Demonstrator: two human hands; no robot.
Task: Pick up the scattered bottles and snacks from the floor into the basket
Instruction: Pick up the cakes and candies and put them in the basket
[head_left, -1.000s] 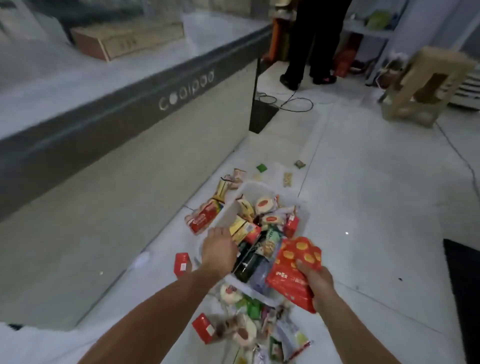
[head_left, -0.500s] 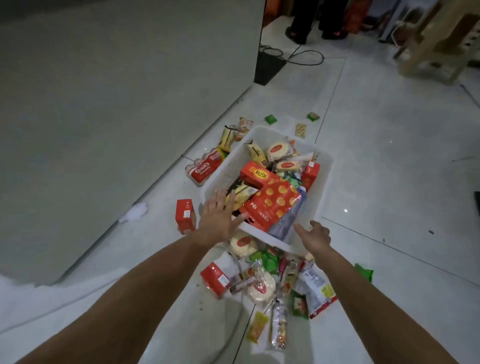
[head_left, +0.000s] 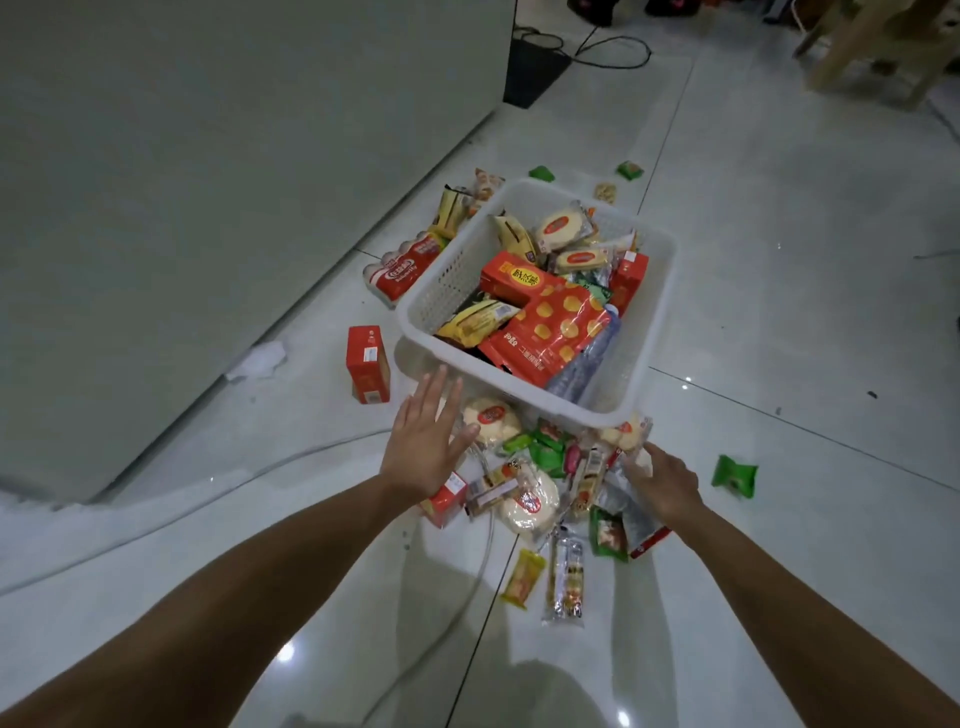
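White perforated plastic forms the basket, which stands on the pale tiled floor at the centre of the view. It holds a red bag with yellow dots, a red carton, yellow wrapped snacks, round wrapped cakes and a clear bottle lying along its near right side.

A pile of loose snacks lies on the floor against the basket's near wall; it includes a round cake, green packets and long wrapped bars. A red box stands upright to the left of the basket, apart from it. A red multipack and further snacks lie along the basket's far left side. A single green packet lies well to the right of the pile.

The left hand hovers flat over the left edge of the pile, fingers spread and released, holding nothing. The right hand reaches into the right side of the pile, fingers loosely curled downward onto the wrappers; whether they grasp one cannot be determined.

A grey cabinet wall runs along the left.
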